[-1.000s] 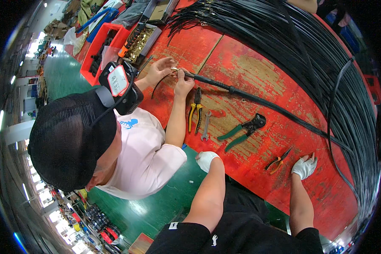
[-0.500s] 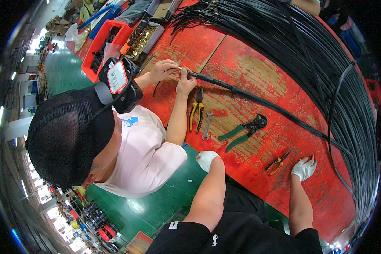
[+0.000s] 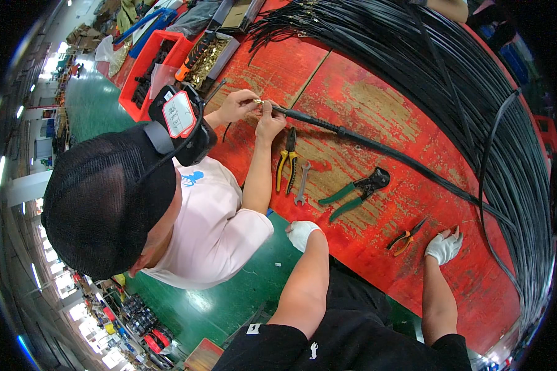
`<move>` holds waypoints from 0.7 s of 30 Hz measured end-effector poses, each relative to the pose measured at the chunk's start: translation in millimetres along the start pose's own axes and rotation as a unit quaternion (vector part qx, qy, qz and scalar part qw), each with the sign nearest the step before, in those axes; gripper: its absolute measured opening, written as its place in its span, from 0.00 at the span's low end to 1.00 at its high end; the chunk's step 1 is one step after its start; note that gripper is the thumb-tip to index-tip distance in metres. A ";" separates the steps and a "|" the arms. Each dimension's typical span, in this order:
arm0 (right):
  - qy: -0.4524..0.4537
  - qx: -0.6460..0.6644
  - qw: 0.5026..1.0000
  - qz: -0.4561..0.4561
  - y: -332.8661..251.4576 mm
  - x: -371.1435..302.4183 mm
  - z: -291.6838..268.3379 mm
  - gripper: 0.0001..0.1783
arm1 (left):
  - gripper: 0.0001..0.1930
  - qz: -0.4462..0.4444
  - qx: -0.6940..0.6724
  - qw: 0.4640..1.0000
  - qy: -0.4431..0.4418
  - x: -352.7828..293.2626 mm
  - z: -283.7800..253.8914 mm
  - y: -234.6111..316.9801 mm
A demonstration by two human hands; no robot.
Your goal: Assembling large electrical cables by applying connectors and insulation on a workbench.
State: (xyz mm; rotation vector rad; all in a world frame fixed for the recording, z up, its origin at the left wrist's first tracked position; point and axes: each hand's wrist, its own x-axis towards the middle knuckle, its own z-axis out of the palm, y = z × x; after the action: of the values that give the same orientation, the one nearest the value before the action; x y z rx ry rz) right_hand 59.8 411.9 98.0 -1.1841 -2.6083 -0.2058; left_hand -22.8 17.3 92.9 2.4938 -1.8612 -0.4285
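My left hand (image 3: 303, 235), in a white glove with bare fingertips, hangs by the near edge of the red worktable (image 3: 377, 260). Its fingers are mostly turned out of sight. On the tabletop at the right rests my right hand (image 3: 444, 247), gloved the same way, its fingers loosely apart and nothing seen in them. Just left of it lie small orange-and-black pliers (image 3: 407, 237). Green-handled cable cutters (image 3: 360, 191) are farther in. Left of the cutters are an open-end wrench (image 3: 302, 183) and yellow-and-black pliers (image 3: 287, 162).
Beside me on the left, a co-worker (image 3: 210, 216) holds a brass fitting (image 3: 259, 101) at the end of a black cable (image 3: 384, 148). Long black cables (image 3: 439, 80) curve along the far and right side. A red bin (image 3: 181, 46) and a box of brass parts (image 3: 209, 60) stand far left.
The co-worker's head has shifted slightly to the right, and the brass fitting shows more clearly between their fingers. Both my hands have stayed in place.
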 end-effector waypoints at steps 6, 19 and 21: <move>0.003 -0.005 1.000 -0.004 1.2 0.1 3.4 0.23 | 0.27 0.016 0.025 0.999 0.010 7.1 8.7 -4.0; 0.004 0.004 1.000 -0.009 1.3 -0.1 1.0 0.24 | 0.27 -0.021 -0.010 1.000 -0.009 1.5 0.4 1.3; 0.002 0.005 1.000 -0.006 0.2 -0.2 0.3 0.24 | 0.27 -0.025 -0.014 1.000 -0.005 4.4 3.6 0.3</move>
State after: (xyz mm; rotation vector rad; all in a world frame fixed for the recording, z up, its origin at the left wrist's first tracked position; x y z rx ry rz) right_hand 60.0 411.9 97.6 -1.1628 -2.6108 -0.1962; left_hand -22.8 13.6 88.6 2.5285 -1.7865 -0.4663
